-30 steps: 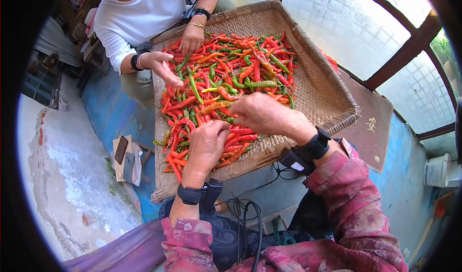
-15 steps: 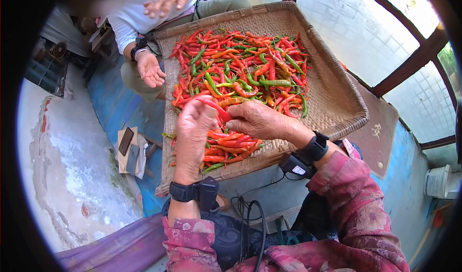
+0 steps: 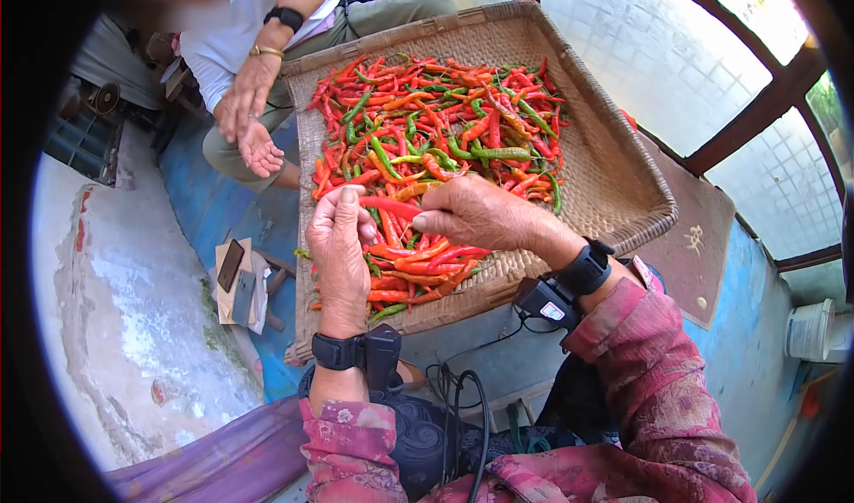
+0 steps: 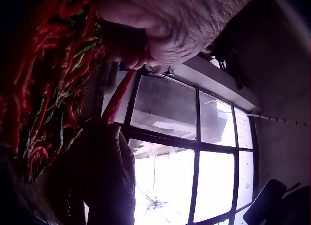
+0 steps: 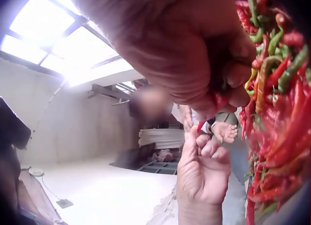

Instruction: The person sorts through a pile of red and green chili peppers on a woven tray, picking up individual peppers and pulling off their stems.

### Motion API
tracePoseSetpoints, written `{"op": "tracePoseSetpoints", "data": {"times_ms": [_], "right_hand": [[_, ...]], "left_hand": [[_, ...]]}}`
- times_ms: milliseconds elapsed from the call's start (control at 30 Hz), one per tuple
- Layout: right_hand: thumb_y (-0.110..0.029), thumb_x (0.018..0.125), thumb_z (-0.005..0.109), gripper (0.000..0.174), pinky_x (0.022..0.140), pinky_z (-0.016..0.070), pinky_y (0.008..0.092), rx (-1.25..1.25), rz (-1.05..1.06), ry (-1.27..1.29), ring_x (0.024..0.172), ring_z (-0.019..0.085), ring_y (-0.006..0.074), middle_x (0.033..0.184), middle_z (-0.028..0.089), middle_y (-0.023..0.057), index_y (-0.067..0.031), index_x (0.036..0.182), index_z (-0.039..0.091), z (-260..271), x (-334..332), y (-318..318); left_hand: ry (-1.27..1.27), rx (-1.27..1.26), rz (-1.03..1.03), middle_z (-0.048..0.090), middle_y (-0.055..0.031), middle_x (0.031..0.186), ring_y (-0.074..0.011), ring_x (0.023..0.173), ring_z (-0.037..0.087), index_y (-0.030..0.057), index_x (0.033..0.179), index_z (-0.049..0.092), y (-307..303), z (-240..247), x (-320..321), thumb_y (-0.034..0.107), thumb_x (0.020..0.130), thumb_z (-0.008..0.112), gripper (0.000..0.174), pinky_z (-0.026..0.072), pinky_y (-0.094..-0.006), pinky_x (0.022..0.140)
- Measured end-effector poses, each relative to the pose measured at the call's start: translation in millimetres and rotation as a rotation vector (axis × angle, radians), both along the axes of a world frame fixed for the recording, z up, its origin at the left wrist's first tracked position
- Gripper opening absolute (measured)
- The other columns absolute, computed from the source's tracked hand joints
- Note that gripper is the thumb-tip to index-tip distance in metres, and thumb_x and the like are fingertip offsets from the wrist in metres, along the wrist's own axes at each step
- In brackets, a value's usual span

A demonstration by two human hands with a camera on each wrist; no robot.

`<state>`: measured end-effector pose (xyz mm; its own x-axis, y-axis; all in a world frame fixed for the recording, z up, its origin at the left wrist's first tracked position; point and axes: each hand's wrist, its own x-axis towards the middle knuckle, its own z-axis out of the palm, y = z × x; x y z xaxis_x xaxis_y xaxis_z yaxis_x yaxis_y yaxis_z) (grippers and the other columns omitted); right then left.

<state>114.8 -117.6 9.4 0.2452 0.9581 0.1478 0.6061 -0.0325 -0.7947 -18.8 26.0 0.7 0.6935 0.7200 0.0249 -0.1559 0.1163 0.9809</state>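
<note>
In the head view a red chili pepper (image 3: 390, 205) spans the gap between my two hands, above the near part of a heap of chilies (image 3: 427, 129). My left hand (image 3: 340, 254) pinches one end between thumb and fingertips. At the other end, my right hand (image 3: 480, 214) grips it with curled fingers. The left wrist view shows the same chili pepper (image 4: 118, 97) stretched between both hands, against a bright window. In the right wrist view my left hand (image 5: 204, 179) faces the camera, its thumb and finger at the tip.
Red, orange and green chilies lie in a large woven tray (image 3: 614, 169) with a raised rim. Across from me another person's hands (image 3: 249, 103) are close together beside the tray. Phones (image 3: 231, 265) lie on a small stand at left. Cables (image 3: 458, 387) hang below the tray.
Both my hands have risen from the heap with a red chili pepper, and the left hand has since turned and shifted left. The other person's hands have left the heap and come together beside the tray.
</note>
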Motion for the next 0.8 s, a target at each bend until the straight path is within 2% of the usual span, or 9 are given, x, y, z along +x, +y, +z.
{"op": "tracePoseSetpoints", "data": {"times_ms": [100, 167, 267, 300, 367, 433, 500, 633, 800], "right_hand": [[-0.019, 0.084, 0.057, 0.018, 0.063, 0.0469, 0.042, 0.002, -0.212, -0.219, 0.066, 0.059, 0.0327, 0.072, 0.06, 0.0182, -0.0009, 0.085, 0.061, -3, 16, -14], [-0.017, 0.083, 0.056, 0.019, 0.07, 0.0485, 0.0421, -0.302, -0.521, -0.386, 0.077, 0.061, 0.0317, 0.082, 0.062, 0.0167, -0.0029, 0.095, 0.06, 12, 27, -22], [-0.016, 0.083, 0.055, 0.022, 0.08, 0.047, 0.04, -0.063, -0.83, -0.731, 0.098, 0.056, 0.0308, 0.098, 0.059, 0.0161, -0.0035, 0.101, 0.057, 4, 40, -34], [-0.016, 0.083, 0.055, 0.022, 0.08, 0.047, 0.04, -0.065, -0.833, -0.732, 0.098, 0.056, 0.0308, 0.098, 0.059, 0.0161, -0.0035, 0.101, 0.057, 3, 40, -35], [-0.017, 0.082, 0.056, 0.019, 0.076, 0.0488, 0.0408, -0.132, -0.685, -0.663, 0.091, 0.059, 0.031, 0.091, 0.06, 0.016, -0.0028, 0.095, 0.058, -2, 38, -29], [-0.02, 0.08, 0.058, 0.017, 0.061, 0.0507, 0.044, -0.466, -0.347, -0.556, 0.068, 0.063, 0.0327, 0.072, 0.064, 0.0127, -0.0042, 0.078, 0.063, -7, 24, -18], [-0.015, 0.077, 0.058, 0.012, 0.061, 0.0526, 0.0402, -0.606, -0.194, -0.535, 0.075, 0.066, 0.0272, 0.077, 0.065, 0.014, -0.0057, 0.077, 0.065, -4, 2, -16], [-0.014, 0.076, 0.058, 0.011, 0.06, 0.0515, 0.036, -0.525, -0.133, -0.715, 0.075, 0.066, 0.0253, 0.077, 0.066, 0.0101, -0.0083, 0.079, 0.067, -25, -11, -7], [-0.015, 0.076, 0.058, 0.012, 0.059, 0.0513, 0.039, -0.524, -0.122, -0.664, 0.071, 0.066, 0.0279, 0.074, 0.065, 0.0124, -0.0067, 0.076, 0.065, -33, -6, 1]], "left_hand": [[0.028, -0.028, -0.033, 0.049, 0.0021, 0.068, -0.0041, 0.055, 0.044, 0.0065, 0.097, 0.057, -3, 1, 3, 0.023, 0.091, 0.056, 0.018, 0.0371, -0.0168, 0.049], [0.084, 0.023, -0.086, 0.053, 0.0026, 0.069, -0.0038, 0.058, 0.049, 0.0039, 0.094, 0.059, -5, -5, 4, 0.021, 0.09, 0.056, 0.017, 0.0396, -0.0181, 0.049], [0.46, 0.677, -0.295, 0.058, -0.0075, 0.071, -0.016, 0.063, 0.056, 0.0039, 0.09, 0.06, -18, -8, 3, 0.02, 0.084, 0.062, 0.017, 0.0455, -0.0321, 0.056], [0.457, 0.678, -0.298, 0.058, -0.0075, 0.071, -0.016, 0.063, 0.056, 0.0039, 0.09, 0.06, -20, -11, 2, 0.02, 0.084, 0.062, 0.017, 0.0455, -0.0321, 0.056], [0.559, 1.224, -0.479, 0.061, -0.0098, 0.078, -0.0256, 0.073, 0.058, 0.0036, 0.089, 0.061, -21, -21, 1, 0.024, 0.083, 0.061, 0.021, 0.046, -0.0353, 0.066], [0.631, 1.159, -0.543, 0.059, -0.014, 0.081, -0.0326, 0.079, 0.056, 0.0049, 0.091, 0.06, -27, -23, 1, 0.028, 0.079, 0.064, 0.026, 0.0446, -0.0404, 0.072], [0.578, 1.337, -0.532, 0.058, -0.0133, 0.081, -0.031, 0.08, 0.056, 0.0049, 0.093, 0.06, -34, -19, 1, 0.028, 0.078, 0.065, 0.028, 0.0444, -0.0408, 0.071], [0.615, 1.422, -0.508, 0.059, -0.0116, 0.078, -0.0304, 0.08, 0.059, 0.0032, 0.086, 0.057, -32, -28, -1, 0.027, 0.073, 0.069, 0.03, 0.0474, -0.0404, 0.07], [0.747, 1.351, -0.479, 0.063, -0.0154, 0.08, -0.0324, 0.076, 0.062, 0.0042, 0.087, 0.056, -7, -18, -16, 0.021, 0.083, 0.057, 0.018, 0.0479, -0.0447, 0.065]]}}
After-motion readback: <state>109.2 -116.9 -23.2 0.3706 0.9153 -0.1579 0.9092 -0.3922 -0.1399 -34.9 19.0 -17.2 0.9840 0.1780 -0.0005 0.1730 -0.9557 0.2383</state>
